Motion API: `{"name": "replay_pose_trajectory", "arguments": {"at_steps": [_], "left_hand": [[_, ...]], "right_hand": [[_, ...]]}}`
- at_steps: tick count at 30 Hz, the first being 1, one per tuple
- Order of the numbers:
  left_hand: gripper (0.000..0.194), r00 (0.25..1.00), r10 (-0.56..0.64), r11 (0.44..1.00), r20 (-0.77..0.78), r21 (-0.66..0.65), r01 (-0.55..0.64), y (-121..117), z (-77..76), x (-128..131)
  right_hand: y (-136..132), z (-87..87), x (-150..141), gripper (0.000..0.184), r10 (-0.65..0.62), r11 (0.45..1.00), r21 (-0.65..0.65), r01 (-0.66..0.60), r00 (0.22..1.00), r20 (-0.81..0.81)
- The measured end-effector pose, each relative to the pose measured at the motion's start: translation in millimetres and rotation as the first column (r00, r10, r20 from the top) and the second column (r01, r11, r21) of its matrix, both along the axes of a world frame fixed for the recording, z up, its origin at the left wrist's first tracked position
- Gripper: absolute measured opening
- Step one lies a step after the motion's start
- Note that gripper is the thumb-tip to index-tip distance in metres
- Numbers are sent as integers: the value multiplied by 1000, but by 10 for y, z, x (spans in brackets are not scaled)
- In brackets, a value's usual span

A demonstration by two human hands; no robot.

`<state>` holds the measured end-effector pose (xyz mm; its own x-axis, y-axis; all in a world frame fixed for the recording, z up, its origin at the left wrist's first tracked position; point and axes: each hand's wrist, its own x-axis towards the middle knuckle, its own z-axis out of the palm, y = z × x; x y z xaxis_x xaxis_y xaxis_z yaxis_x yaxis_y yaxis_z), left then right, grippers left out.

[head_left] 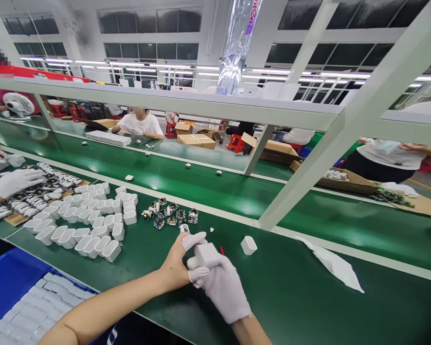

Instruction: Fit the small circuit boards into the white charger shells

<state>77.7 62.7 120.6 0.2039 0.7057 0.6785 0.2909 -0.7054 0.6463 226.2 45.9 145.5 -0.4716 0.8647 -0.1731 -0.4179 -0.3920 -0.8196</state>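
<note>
My right hand (224, 287), in a white knitted glove, grips a white plastic housing (207, 255) with rounded corners. My left hand (179, 261) has white coverings on its fingertips. Its covered fingers are at the housing's left side, apart around it; their exact contact is partly hidden. Just beyond my left hand stands a small white housing (184, 230) with something dark inside. Several small circuit boards (171, 214) lie loosely behind it. To the right sits a single white housing (249, 245), and a red stick-like piece (221, 250) shows beside my right hand.
Many open white housings (89, 215) stand grouped at left. Beyond them, a co-worker's gloved hand (17, 182) rests over packed parts. A blue bin (7, 268) holds white pieces at lower left. A white cloth-like strip (335, 266) lies right. A slanting frame post (301, 177) rises from the bench.
</note>
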Motion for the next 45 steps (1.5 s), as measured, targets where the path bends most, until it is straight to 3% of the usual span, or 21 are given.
{"name": "replay_pose_trajectory", "arguments": {"at_steps": [3, 6, 8, 11, 15, 20, 23, 27, 31, 36, 39, 43, 45], "left_hand": [[53, 999, 13, 991, -31, 136, -9, -118, 510, 66], [54, 995, 39, 942, -87, 336, -7, -209, 958, 94], [56, 994, 44, 925, -104, 380, -1, -248, 1138, 99], [56, 993, 52, 913, -102, 407, -6, -288, 1235, 107], [54, 993, 72, 913, -96, 407, -27, -305, 1205, 111], [53, 997, 26, 936, -68, 352, 0, -268, 1129, 105], [47, 999, 17, 948, -36, 318, -4, -232, 1073, 86], [45, 999, -20, 949, -50, 315, 34, -213, 952, 19], [52, 992, -91, 947, -86, 301, 113, -246, 740, -76], [54, 993, -114, 949, 26, 298, 101, -299, 473, -169], [56, 985, -159, 956, 62, 259, 138, -311, 403, -228], [66, 984, -175, 970, -31, 166, 178, -363, 393, -345], [70, 980, -193, 981, -51, -8, 193, -424, 387, -397]], "right_hand": [[-133, 267, -7, 28, -82, 971, -237, -17, 912, -403], [-303, 482, -53, 20, -145, 955, -294, -43, 797, -587], [-390, 571, -83, 16, -131, 962, -265, -64, 742, -657], [-452, 620, -102, 14, -85, 966, -227, -125, 674, -734], [-455, 596, -100, 13, -102, 966, -234, -109, 671, -734], [-455, 557, -112, 16, -203, 948, -318, -9, 753, -626], [-437, 516, -122, 26, -204, 955, -295, 40, 809, -551], [-382, 461, -132, 22, -175, 954, -300, 19, 846, -504], [-368, 420, -153, 36, -86, 970, -241, -37, 873, -480], [-427, 258, -168, 39, 2, 991, -127, -48, 941, -338], [-438, 121, -150, 59, 31, 999, -17, -36, 969, -247], [-435, 30, -157, 74, -137, 988, 52, 143, 984, -110], [-446, 3, -184, 80, -306, 935, 207, 289, 950, 54]]}}
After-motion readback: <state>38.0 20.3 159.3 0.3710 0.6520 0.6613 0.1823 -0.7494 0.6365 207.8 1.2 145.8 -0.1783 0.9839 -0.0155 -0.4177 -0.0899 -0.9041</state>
